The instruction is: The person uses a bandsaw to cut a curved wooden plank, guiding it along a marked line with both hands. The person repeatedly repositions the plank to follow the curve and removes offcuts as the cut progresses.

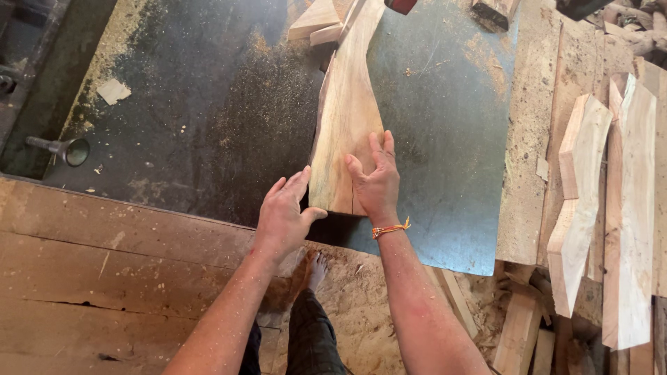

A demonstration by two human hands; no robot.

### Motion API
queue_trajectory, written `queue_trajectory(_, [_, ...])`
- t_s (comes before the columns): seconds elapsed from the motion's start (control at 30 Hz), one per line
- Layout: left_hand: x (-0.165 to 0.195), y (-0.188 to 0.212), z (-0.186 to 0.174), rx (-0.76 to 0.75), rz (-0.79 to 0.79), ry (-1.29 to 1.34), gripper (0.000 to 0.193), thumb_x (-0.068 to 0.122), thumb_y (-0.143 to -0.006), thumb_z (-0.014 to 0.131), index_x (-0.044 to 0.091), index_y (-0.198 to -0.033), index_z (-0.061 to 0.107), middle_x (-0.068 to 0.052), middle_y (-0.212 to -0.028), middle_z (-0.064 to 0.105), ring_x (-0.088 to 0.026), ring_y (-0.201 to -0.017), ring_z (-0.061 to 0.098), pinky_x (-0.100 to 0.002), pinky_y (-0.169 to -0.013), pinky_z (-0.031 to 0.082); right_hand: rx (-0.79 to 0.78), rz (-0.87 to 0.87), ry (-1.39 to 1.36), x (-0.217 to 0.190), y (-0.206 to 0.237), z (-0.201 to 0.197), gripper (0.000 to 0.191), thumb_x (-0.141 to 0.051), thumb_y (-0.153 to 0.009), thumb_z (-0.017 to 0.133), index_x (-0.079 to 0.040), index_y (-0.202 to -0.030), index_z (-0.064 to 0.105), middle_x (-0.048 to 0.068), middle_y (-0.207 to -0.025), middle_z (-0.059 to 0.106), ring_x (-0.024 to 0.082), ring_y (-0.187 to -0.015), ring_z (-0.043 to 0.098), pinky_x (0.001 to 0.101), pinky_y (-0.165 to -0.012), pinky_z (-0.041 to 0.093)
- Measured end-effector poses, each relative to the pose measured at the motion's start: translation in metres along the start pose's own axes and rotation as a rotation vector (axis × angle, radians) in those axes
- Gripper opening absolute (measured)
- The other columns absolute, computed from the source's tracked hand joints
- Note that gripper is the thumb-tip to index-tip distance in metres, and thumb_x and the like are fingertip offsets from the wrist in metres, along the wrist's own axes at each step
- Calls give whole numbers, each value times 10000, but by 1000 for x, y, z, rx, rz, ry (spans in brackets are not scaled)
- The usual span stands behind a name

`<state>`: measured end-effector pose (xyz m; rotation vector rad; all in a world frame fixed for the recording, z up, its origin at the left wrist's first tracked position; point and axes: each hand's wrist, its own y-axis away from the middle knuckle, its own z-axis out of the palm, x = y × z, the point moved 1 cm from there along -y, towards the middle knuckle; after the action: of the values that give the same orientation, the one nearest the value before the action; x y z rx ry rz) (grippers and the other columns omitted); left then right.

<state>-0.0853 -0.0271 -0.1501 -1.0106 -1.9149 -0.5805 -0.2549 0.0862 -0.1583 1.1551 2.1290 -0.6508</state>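
Forearms come up from the bottom of the view, dusted with sawdust, with a bare foot (316, 267) and a dark trouser leg below them on the wooden floor (104, 278); the left hand (285, 215) sits at the near left corner of the board (345, 118), thumb hooked round the end and fingers spread and pointing forward along its left edge; the right hand (375, 182) lies palm-down on the near end of the board's top face, fingers splayed and flat, pressing rather than gripping, with an orange band (389, 228) at the wrist.

That board is a pale, wavy-edged plank lying flat on the dark metal table (445, 173), its near end close to the table's front edge and its far end running up towards offcuts (316, 24) at the top of the view; whether a blade stands there cannot be told.

Judging from this grip, the work in hand looks like guiding the board forward along the table; doing it well would seem to call for even downward pressure from the right palm so the plank stays flat, a steady sideways check from the left so the curved edge does not wander, and both sets of fingers kept well back on the near end.

Sawdust (271, 83) lies thick left of the board; cut planks (604, 208) are stacked at the right; a metal handle (62, 148) shows at the far left.
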Motion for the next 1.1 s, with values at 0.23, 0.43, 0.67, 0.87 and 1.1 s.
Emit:
queue_trajectory(0.23, [16, 39, -15, -19, 7, -10, 879, 218, -719, 877, 9, -1474, 481, -171, -1424, 595, -290, -1344, 553, -413, -1185, 351, 46, -2, -5, -18, 39, -18, 702, -362, -896, 770, 32, -1438, 560, 239, -1637, 360, 298, -1497, 420, 364, -1177, 394])
queue_trajectory(0.43, [24, 22, -39, -48, -61, 15, 879, 200, -718, 867, 59, -1494, 478, -117, -1455, 591, -313, -1361, 527, -405, -1177, 381, 67, 1, 24, -40, 25, -12, 704, -371, -895, 784, 32, -1432, 571, 247, -1627, 368, 313, -1496, 418, 374, -1178, 385])
queue_trajectory(0.67, [21, 22, -41, -21, -37, 7, 872, 202, -716, 873, 43, -1480, 485, -132, -1436, 597, -315, -1345, 544, -413, -1165, 383, 89, -32, 41, -39, 24, -10, 690, -370, -902, 784, 25, -1429, 579, 253, -1619, 388, 314, -1492, 442, 368, -1186, 392])
queue_trajectory(0.87, [24, 16, -52, -72, -70, 9, 883, 203, -731, 862, 52, -1501, 457, -137, -1449, 583, -328, -1381, 507, -398, -1158, 385, 104, -51, 48, -48, 19, -11, 672, -359, -921, 772, 33, -1430, 577, 265, -1611, 397, 321, -1493, 435, 367, -1187, 390])
queue_trajectory(1.1, [30, 4, -67, -147, -164, -26, 899, 226, -759, 847, 98, -1530, 403, -109, -1472, 554, -324, -1419, 436, -416, -1171, 338, 103, 1, 37, -60, 10, -5, 692, -377, -905, 767, 40, -1421, 569, 264, -1608, 386, 320, -1485, 421, 366, -1176, 373])
